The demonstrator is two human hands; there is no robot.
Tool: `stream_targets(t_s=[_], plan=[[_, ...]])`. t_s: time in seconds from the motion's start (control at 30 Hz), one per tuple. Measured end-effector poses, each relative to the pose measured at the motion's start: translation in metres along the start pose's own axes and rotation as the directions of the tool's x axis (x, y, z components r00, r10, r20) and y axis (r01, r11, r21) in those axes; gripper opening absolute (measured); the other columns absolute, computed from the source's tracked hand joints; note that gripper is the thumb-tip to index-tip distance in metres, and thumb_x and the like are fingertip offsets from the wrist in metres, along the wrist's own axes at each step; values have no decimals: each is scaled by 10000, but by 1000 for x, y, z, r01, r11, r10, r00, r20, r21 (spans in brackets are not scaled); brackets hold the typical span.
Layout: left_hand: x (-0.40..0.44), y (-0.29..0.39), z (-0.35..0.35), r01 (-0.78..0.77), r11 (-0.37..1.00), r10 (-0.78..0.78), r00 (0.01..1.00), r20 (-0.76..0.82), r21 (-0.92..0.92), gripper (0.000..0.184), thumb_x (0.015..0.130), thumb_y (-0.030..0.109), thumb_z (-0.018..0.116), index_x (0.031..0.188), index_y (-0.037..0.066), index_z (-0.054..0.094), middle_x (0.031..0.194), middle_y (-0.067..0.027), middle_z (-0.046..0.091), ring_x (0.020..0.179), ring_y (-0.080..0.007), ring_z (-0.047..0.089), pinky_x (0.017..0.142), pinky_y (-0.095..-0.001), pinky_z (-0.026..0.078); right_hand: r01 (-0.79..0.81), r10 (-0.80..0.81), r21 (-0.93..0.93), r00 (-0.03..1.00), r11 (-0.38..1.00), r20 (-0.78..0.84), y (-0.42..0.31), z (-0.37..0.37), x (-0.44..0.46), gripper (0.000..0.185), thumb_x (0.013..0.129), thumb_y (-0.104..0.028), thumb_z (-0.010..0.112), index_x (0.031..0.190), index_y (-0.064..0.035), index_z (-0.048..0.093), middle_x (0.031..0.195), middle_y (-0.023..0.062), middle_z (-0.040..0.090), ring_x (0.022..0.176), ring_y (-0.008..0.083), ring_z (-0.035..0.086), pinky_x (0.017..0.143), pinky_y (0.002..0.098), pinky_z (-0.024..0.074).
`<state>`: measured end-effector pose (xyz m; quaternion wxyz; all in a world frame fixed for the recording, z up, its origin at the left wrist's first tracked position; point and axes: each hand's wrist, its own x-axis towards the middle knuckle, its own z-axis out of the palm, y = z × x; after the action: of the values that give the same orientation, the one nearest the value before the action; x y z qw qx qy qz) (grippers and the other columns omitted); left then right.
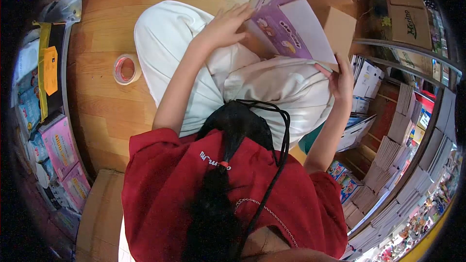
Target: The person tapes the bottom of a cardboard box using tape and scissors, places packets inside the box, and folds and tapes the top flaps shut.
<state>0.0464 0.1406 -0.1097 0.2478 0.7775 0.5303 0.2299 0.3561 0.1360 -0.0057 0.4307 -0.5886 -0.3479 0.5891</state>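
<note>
A: State the step in hand.

B: By judgement, positioning an open purple-printed cardboard box (280,35), located between the fingers of both hands. The left hand (223,26) has its fingers extended, tips at the box's left edge. The right hand (343,80) appears to pinch the near right corner between thumb and fingers.

A: What does the next move call for?

B: Probably a firm right pinch, with the left fingers bracing the wall.

A: List legible markings.

B: The box's pale lettering, between the fingers, cannot be read. Well apart from the left fingers, leftward and nearer the body, lies a beige ring-shaped tape roll (136,73); its print is illegible. Rightward beyond the right fingers, a brown cardboard carton (410,29) bears sideways green lettering, apparently "Merino". Black hair (213,208) partly covers white lettering on the red fabric shirt (160,184).
</note>
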Motion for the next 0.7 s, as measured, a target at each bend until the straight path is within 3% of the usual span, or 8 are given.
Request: stream_targets(t_s=[0.07, 0.27, 0.37, 0.47, 0.5, 0.6, 0.63, 0.7], plan=[[12, -6, 9, 14, 1000, -13, 998, 62, -20, 847, 760, 241, 670, 1392, 7, 157, 1398, -245, 258, 1296, -372, 258, 1062, -387, 253, 14, -11, -34, 998, 999, 68, -5, 8, 5, 314, 898, -161, 458, 1166, 2, 469, 1142, 110, 532, 957, 250, 588, 708, 328, 557], [58, -23, 51, -144, 942, 55, 958, -283, -303, 1115, 646, 365, 762, 1393, -21, 29, 1408, -258, 225, 1303, -386, 243, 1051, -417, 260, 7, -1, -137, 999, 991, 48, -19, 14, 15, 394, 915, -249, 482, 1203, 18, 444, 1182, 142, 514, 1081, 249, 530, 851, 427, 498], [76, -23, 50, -227, 900, 114, 947, -301, -373, 1193, 589, 348, 811, 1379, -61, 16, 1400, -286, 214, 1302, -355, 263, 1059, -383, 249, 135, -131, -13, 980, 991, 147, -7, 10, 6, 438, 912, -247, 471, 1268, -5, 391, 1246, 118, 472, 1125, 261, 492, 939, 374, 421], [85, -24, 44, -196, 863, 149, 979, -137, -466, 1171, 580, 271, 825, 1379, -65, 38, 1405, -271, 225, 1302, -327, 273, 1064, -352, 240, 321, -216, -211, 888, 923, 407, 27, -14, 11, 524, 876, -244, 548, 1294, 1, 349, 1337, 114, 393, 1186, 261, 435, 1015, 369, 327], [85, -25, 47, -166, 832, 129, 986, -106, -529, 1143, 594, 244, 817, 1382, -60, 48, 1404, -267, 233, 1295, -316, 288, 1056, -342, 252, 329, -171, -318, 883, 889, 437, 31, -13, 8, 593, 816, -239, 634, 1279, 18, 366, 1297, 139, 446, 1174, 257, 453, 1013, 344, 323], [80, -32, 58, -66, 719, 87, 996, -5, -692, 1059, 635, 171, 790, 1389, -44, 79, 1386, -251, 286, 1250, -280, 358, 1021, -315, 299, 397, -166, -625, 904, 672, 395, 39, 7, 8, 578, 772, -272, 678, 1203, 29, 441, 1182, 186, 528, 1111, 260, 509, 935, 324, 391], [79, -33, 59, -38, 676, 82, 996, 24, -736, 1031, 647, 151, 780, 1392, -36, 91, 1369, -243, 322, 1219, -266, 398, 1002, -310, 322, 316, -97, -807, 946, 499, 310, 33, 16, 6, 482, 749, -289, 690, 1054, 40, 513, 1021, 223, 573, 976, 313, 568, 812, 362, 449], [78, -32, 59, -6, 641, 75, 996, 55, -768, 973, 672, 118, 757, 1393, -28, 121, 1317, -221, 405, 1139, -242, 473, 958, -303, 367, 348, -140, -879, 937, 326, 320, 39, 25, 12, 448, 748, -307, 687, 976, 40, 517, 975, 226, 570, 903, 353, 565, 751, 401, 452]])
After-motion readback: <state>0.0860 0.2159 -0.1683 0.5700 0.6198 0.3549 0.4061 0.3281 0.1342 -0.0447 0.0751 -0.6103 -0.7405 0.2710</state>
